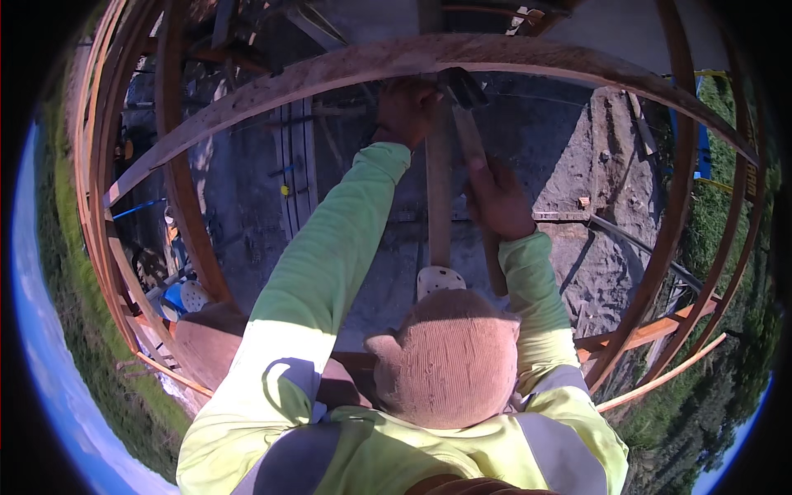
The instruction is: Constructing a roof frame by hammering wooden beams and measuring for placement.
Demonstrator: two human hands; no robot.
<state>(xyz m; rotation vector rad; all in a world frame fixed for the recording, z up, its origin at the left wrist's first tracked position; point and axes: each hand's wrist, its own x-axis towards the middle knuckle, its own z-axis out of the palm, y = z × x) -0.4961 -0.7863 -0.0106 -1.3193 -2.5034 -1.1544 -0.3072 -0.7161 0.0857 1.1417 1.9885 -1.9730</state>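
My right hand [502, 205] is wrapped round the wooden handle of a hammer [469, 132]. The dark head of the hammer is up against the lower edge of a long wooden beam [569, 59] that runs across in front of me. Just left of the head, my left hand [404, 109] is closed at the underside of the same beam, beside an upright wooden post [438, 198]. Shadow and the beam hide its fingertips, so what they pinch does not show. Both my arms reach forward in yellow-green sleeves.
Timber rafters [188, 214] stand at the left, with others [672, 206] at the right. Far below lies a grey floor [363, 247], partly in shade. One white shoe with holes [440, 280] shows past my knee; a blue-and-white thing [183, 297] is at the lower left.
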